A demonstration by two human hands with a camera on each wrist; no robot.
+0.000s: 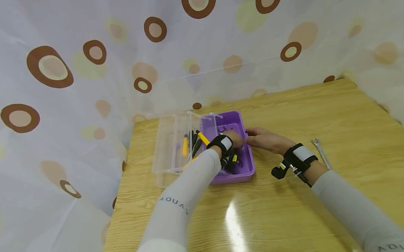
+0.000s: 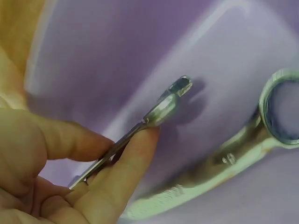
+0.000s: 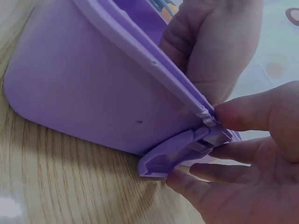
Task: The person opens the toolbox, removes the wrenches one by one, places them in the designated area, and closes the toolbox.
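My left hand [image 1: 236, 137] reaches down inside a purple toolbox [image 1: 234, 179]. In the left wrist view its thumb and fingers pinch a small metal wrench [image 2: 159, 109], seen nearly edge-on, close over the box floor. Beside it lies a larger ring-ended wrench [image 2: 224, 161]. At the box's right side, my right hand [image 1: 267, 140] holds the edge: the right wrist view has the thumb at the rim and the fingers around the purple latch [image 3: 173, 151]. In the head view, the left hand and wrist strap cover part of the box's inside.
A clear compartmented lid [image 1: 164, 142] lies opened to the left, with yellow-handled [image 1: 185, 145] and black-handled screwdrivers [image 1: 196, 146] in it. On the table [image 1: 275, 212], right of the right wrist, rests another wrench [image 1: 321, 155]. A patterned curtain [image 1: 119, 62] rises behind.
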